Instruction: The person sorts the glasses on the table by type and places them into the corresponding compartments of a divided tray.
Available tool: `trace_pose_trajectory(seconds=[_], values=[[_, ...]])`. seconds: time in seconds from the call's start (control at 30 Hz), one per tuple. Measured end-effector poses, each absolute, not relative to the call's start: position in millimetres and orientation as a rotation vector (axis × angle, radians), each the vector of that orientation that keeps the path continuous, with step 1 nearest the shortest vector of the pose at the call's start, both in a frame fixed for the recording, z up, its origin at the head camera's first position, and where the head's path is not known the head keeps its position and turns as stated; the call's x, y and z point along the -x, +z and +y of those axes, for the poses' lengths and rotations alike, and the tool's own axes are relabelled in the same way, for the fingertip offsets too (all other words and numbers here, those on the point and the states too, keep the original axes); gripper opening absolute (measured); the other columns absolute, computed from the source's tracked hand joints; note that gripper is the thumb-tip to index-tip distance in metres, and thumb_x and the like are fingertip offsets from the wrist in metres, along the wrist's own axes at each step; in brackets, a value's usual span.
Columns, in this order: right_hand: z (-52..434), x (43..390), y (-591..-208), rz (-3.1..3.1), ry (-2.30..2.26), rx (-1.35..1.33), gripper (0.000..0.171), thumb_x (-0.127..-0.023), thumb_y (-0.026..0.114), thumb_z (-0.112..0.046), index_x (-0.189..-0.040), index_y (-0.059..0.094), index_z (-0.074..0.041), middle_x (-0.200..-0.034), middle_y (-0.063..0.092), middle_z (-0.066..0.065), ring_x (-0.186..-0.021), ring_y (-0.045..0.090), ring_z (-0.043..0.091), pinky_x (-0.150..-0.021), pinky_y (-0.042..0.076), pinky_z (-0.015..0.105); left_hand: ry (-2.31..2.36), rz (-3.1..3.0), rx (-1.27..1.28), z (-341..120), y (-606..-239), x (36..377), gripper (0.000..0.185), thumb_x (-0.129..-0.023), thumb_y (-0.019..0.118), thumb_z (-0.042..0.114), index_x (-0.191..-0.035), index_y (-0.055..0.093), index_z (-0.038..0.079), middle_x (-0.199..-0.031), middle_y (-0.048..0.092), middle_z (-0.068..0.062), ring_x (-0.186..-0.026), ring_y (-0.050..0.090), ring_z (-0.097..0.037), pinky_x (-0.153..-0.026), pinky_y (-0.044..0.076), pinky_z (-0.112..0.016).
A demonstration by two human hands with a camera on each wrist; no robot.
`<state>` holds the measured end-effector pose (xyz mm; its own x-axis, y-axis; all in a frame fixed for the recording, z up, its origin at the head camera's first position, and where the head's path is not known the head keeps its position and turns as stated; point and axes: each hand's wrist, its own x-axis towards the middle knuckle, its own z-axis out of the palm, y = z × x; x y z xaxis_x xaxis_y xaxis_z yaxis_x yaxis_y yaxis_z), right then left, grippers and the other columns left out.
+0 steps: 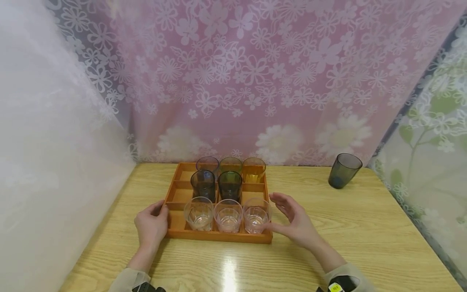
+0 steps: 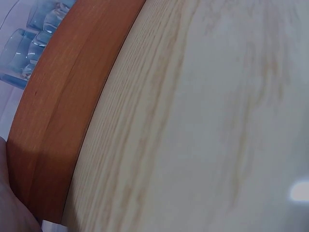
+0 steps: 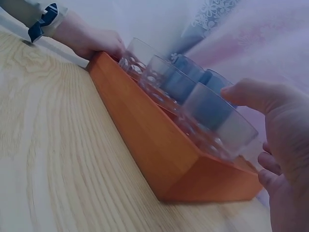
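An orange-brown wooden tray with dividers lies on the table. My left hand grips its left side near the front corner, the thumb against the wall. Three clear glasses stand along the front row. Beside the rightmost clear glass, my right hand is spread, thumb toward the glass and fingers around the tray's right side; whether the thumb touches the glass I cannot tell. Two dark glasses fill part of the middle row. Behind them stand a bluish-purple glass, a green glass and an amber glass.
A single grey glass stands apart at the table's back right. The wooden table ends at a pink flowered curtain behind, with a white sheet on the left and a patterned one on the right.
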<state>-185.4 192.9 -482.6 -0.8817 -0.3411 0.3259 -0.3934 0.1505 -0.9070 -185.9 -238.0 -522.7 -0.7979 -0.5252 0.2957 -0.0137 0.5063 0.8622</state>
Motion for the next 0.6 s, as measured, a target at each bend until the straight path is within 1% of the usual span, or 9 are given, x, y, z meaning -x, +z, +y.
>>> trace_pose_trajectory(seconds=[0.07,0.13,0.4,0.6], values=[[197.7,185.8,-481.9,-2.339,1.859,-0.756,0.083,-0.082,0.091,-0.001,-0.151,0.046,0.005,-0.151,0.054,0.019,-0.141,0.046,0.044,-0.116,0.037,0.03,-1.258,-2.226,-0.442,-237.9,-522.7,185.6,0.022,-0.097,0.072,0.01,-0.113,0.081,0.0,-0.104,0.079,-0.016,-0.099,0.074,-0.03,-0.074,0.042,-0.008],[203.2,186.0,-481.3,-2.336,1.844,-0.752,0.081,-0.084,0.089,0.0,-0.151,0.045,0.005,-0.151,0.053,0.02,-0.141,0.047,0.043,-0.115,0.038,0.029,-1.258,-2.231,-0.44,-238.0,-522.7,185.4,0.022,-0.097,0.072,0.011,-0.114,0.081,0.0,-0.105,0.079,-0.016,-0.101,0.074,-0.03,-0.075,0.042,-0.008],[228.0,188.1,-479.0,-2.333,1.783,-0.696,0.075,-0.086,0.085,0.003,-0.15,0.046,0.005,-0.15,0.054,0.02,-0.141,0.05,0.031,-0.114,0.038,0.025,-1.259,-2.236,-0.443,-239.1,-523.5,184.2,0.023,-0.098,0.071,0.01,-0.115,0.081,0.0,-0.105,0.079,-0.016,-0.101,0.074,-0.03,-0.074,0.041,-0.006],[248.9,186.2,-481.9,-2.342,1.762,-0.584,0.074,-0.087,0.085,0.004,-0.15,0.046,0.005,-0.149,0.054,0.019,-0.139,0.052,0.021,-0.112,0.039,0.023,-1.265,-2.235,-0.441,-237.9,-521.4,184.2,0.022,-0.098,0.071,0.009,-0.114,0.081,-0.001,-0.104,0.079,-0.017,-0.1,0.074,-0.031,-0.073,0.041,-0.006]])
